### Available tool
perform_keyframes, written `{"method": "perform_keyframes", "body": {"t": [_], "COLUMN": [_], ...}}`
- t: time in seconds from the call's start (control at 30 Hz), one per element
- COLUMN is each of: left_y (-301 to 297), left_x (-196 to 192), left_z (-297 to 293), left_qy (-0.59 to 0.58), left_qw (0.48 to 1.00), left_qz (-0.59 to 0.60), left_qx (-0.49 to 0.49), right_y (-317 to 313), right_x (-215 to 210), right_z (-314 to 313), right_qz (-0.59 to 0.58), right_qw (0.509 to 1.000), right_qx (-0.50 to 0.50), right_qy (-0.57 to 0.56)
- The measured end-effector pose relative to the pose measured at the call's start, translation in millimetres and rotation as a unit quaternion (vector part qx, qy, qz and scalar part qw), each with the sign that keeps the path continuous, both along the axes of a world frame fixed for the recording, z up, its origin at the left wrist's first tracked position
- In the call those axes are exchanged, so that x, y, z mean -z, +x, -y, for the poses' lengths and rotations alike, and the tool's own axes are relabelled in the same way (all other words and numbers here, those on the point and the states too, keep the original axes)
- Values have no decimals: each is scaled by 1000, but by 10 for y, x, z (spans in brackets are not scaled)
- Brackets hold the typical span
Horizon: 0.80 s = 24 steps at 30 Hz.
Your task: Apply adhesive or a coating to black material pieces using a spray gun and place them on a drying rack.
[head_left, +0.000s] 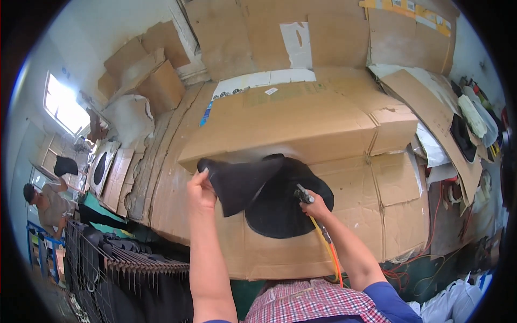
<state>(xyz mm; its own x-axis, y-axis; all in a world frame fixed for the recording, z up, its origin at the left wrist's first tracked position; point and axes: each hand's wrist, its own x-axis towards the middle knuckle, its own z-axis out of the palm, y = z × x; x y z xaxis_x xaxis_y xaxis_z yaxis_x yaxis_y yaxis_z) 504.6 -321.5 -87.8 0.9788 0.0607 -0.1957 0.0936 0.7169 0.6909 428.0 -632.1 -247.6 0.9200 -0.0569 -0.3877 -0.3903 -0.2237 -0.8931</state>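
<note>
Tabletop [280,116] covered in flattened brown cardboard, fills centre of view, runs far to near; more cardboard sheets lean on the far wall. One big cardboard slab lies on top, its near edge just beyond the hands. Wire rack [116,269] near left, loaded with dark pieces in rows. Another person [46,207] at far left near a bright window. Clutter of bags and cables along the right edge, white bags near right.

Black felt piece [269,199] sits mid-tabletop, just in front of the person: flat rounded brim lying on the cardboard, one large flap lifted and folded up toward the left. Left hand [200,188] has its grip clamped on the flap's left tip, pinching it, holding it raised off the brim. Right hand [315,205] at the right edge of the brim, grip closed around a small metal nozzle tool [302,194], tip pointing onto the black felt. Yellow-orange hose [327,247] runs from the tool back along the right forearm toward the near edge. Checked red-white cloth [312,301] at the bottom, near the body, blue sleeve beside it.
</note>
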Motion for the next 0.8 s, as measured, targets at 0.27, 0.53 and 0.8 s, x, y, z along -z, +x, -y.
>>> {"method": "perform_keyframes", "body": {"t": [0.27,0.53,0.8], "left_y": [12,163,549], "left_x": [-7,347,86], "left_z": [117,437,488], "left_qy": [-16,6,-98], "left_qw": [1000,996,990], "left_qz": [-11,-65,25], "left_qx": [7,64,98], "right_y": [-487,925,2131], "right_x": [-610,-574,817], "right_z": [974,898,460], "right_qz": [211,382,301], "right_qw": [918,768,818], "right_qx": [111,-13,-113], "right_qy": [-316,-514,-476]}}
